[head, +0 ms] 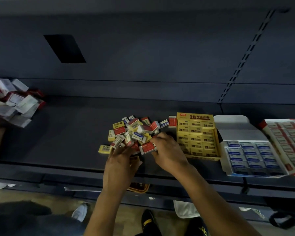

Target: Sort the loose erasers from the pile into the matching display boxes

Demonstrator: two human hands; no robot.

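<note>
On the dark shelf, erasers lie piled beside a yellow box.

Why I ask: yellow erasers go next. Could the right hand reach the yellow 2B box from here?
Probably yes. The right hand sits at the right edge of the pile, the yellow 2B box lies open directly beside it, and nothing stands between them.

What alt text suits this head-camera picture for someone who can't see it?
A left hand and right hand dig into a pile of erasers on a dark shelf, the right pinching a red eraser. Beside it sit a yellow box, blue box and red box.
</note>
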